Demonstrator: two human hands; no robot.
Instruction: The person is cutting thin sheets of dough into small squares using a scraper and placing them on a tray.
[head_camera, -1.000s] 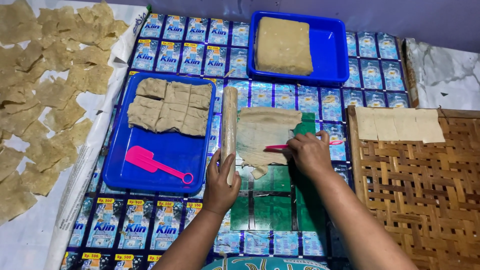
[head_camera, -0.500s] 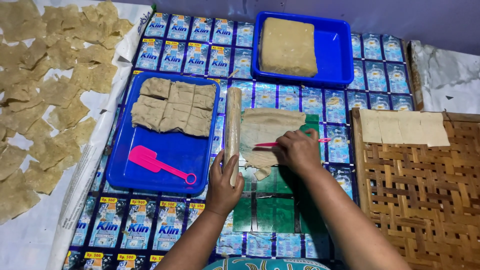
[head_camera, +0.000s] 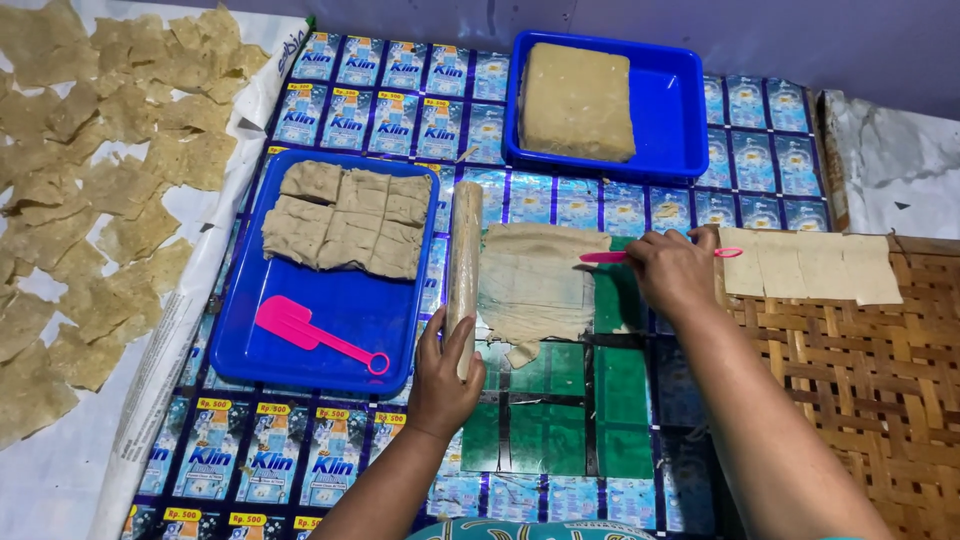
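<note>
The left hand (head_camera: 445, 375) was curled around the near end of a wooden rolling pin (head_camera: 465, 265), fingers and thumb closed on it, the forearm coming up from six o'clock. The right hand (head_camera: 672, 270) was pinched shut on a thin pink cutter (head_camera: 605, 257), its tip lying across the far right part of a rolled-out sheet of dough (head_camera: 532, 285), wrist bent inward and the forearm running off toward five o'clock.

The sheet lay flat on the worktop (head_camera: 560, 420), just at three o'clock of the pin and touching it along one edge. It looked thin, soft and limp, its edges ragged; I judged it would tear or stretch if lifted by one corner, so it was best taken under a wide edge with flat fingers. The pin looked stiff and light enough for one hand.

At nine o'clock of the pin sat a blue tray (head_camera: 330, 345) holding cut dough squares (head_camera: 345, 220) and a pink spatula (head_camera: 315, 333). At twelve o'clock another blue tray (head_camera: 680, 110) held a dough block (head_camera: 577, 100). Cut strips (head_camera: 810, 265) lay on a woven mat (head_camera: 860, 380) at three o'clock.
</note>
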